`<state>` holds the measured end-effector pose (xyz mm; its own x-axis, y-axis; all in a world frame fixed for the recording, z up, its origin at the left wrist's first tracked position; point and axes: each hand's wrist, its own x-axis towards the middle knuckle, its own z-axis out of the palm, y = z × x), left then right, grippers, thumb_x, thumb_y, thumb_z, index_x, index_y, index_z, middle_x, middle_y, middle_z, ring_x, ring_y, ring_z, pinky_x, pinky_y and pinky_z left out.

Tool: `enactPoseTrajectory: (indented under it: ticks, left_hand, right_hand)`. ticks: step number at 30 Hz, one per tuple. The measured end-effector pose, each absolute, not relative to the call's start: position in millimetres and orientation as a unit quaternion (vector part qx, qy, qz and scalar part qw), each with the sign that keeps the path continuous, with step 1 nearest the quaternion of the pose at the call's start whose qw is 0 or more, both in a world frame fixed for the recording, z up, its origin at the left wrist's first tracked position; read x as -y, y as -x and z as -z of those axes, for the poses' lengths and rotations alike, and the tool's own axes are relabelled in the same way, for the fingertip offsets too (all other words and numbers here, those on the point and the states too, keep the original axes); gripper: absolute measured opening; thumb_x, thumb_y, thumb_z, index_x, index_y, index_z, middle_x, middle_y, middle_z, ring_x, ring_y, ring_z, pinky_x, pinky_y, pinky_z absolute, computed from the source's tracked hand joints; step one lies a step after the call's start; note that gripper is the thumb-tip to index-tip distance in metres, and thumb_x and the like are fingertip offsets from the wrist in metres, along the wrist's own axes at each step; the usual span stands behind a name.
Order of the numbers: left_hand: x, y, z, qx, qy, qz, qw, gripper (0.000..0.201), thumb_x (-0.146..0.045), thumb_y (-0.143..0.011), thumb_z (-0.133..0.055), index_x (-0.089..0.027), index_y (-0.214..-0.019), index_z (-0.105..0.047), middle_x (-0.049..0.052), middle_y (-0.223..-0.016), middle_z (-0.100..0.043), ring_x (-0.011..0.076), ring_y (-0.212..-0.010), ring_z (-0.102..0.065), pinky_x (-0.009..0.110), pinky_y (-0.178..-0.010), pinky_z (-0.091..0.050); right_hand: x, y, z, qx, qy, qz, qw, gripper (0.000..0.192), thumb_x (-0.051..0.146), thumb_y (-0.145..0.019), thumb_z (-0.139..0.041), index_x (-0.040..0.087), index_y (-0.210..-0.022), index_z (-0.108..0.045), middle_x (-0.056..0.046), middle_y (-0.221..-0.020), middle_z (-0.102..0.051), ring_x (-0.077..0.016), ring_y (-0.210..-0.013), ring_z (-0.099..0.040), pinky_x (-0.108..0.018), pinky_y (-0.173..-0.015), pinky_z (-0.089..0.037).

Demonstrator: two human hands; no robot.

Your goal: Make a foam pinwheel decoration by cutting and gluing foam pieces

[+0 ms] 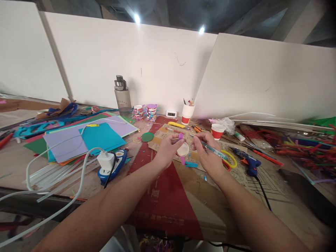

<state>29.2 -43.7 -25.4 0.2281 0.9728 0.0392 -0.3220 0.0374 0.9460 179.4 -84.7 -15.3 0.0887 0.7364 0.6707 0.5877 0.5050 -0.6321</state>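
The workbench (162,196) carried most of the clutter, with a dark red sheet (160,196) spread under both forearms, likely as a working surface. To the left lay a stack of coloured paper sheets (86,138), and in front of it a white charger block (105,160) sat on a blue tape dispenser (115,164), its white cable (52,164) looping toward the table edge, well apart from the hands. At the back stood a water bottle (122,95), a tall paper cup of tools (188,114) and a small red-banded cup (217,131). A blue glue gun (248,162) rested to the right, and yellow-handled scissors (229,159) lay just beside the right wrist, crowding that side.

The left hand (166,150) was closed on a small white round disc (183,149) with pink tabs, raised above the table between the 2 hands, seemingly tilted toward the other hand for access. The right hand (207,154) pinched a thin teal pen-like tool (211,149), its tip aimed toward the disc; whether it touched could not be told.
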Motion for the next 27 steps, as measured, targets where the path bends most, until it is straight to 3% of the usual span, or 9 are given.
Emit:
enactPoseTrajectory:
  ticks: [7, 11, 15, 20, 27]
  left_hand:
    - [30.4, -21.9, 26.4, -0.347, -0.367, -0.529, 0.682, 0.027, -0.034, -0.075, -0.080, -0.014, -0.082, -0.063, 0.006, -0.079, -0.071, 0.0143, -0.063, -0.064, 0.027, -0.055, -0.054]
    - [25.7, -18.0, 20.7, -0.354, -0.303, -0.513, 0.721, 0.016, -0.026, -0.084, -0.071, -0.013, -0.081, -0.062, 0.007, -0.078, -0.070, 0.0136, -0.064, -0.065, 0.025, -0.058, -0.056]
    - [25.9, -17.7, 15.0, -0.350, -0.294, -0.501, 0.735, 0.007, -0.015, -0.082, -0.068, -0.014, -0.082, -0.061, 0.005, -0.076, -0.069, 0.0116, -0.064, -0.065, 0.021, -0.059, -0.057]
    - [26.2, -17.8, 18.2, -0.341, -0.353, -0.509, 0.707, 0.030, 0.004, -0.065, -0.071, -0.014, -0.085, -0.058, 0.002, -0.077, -0.068, 0.0112, -0.067, -0.066, 0.021, -0.061, -0.056]
    - [19.2, -12.8, 22.5, -0.304, -0.410, -0.504, 0.697, 0.042, -0.004, -0.055, -0.083, -0.014, -0.089, -0.062, 0.000, -0.080, -0.070, 0.0115, -0.068, -0.066, 0.026, -0.069, -0.057]
  right_hand:
    - [63.2, -201.7, 23.0, 0.752, 0.452, -0.007, 0.479, 0.016, 0.027, -0.094, -0.051, 0.022, -0.096, -0.065, -0.006, -0.097, -0.071, -0.0221, -0.094, -0.064, -0.040, -0.089, -0.050]
    - [51.3, -213.9, 36.6, 0.774, 0.535, 0.006, 0.338, 0.020, 0.020, -0.088, -0.055, 0.017, -0.103, -0.068, -0.012, -0.099, -0.068, -0.0244, -0.094, -0.063, -0.040, -0.087, -0.050]
    - [45.7, -214.0, 42.4, 0.763, 0.618, 0.027, 0.188, 0.032, 0.008, -0.080, -0.060, 0.012, -0.110, -0.070, -0.019, -0.111, -0.066, -0.0285, -0.106, -0.060, -0.040, -0.094, -0.047]
    - [43.2, -214.9, 39.0, 0.750, 0.646, 0.041, 0.139, 0.041, -0.002, -0.080, -0.052, 0.012, -0.114, -0.070, -0.022, -0.117, -0.064, -0.0305, -0.111, -0.059, -0.040, -0.096, -0.045]
    - [38.9, -223.6, 38.2, 0.734, 0.672, 0.024, 0.099, 0.047, 0.004, -0.084, -0.049, 0.013, -0.128, -0.064, -0.021, -0.128, -0.060, -0.0310, -0.120, -0.053, -0.042, -0.103, -0.039]
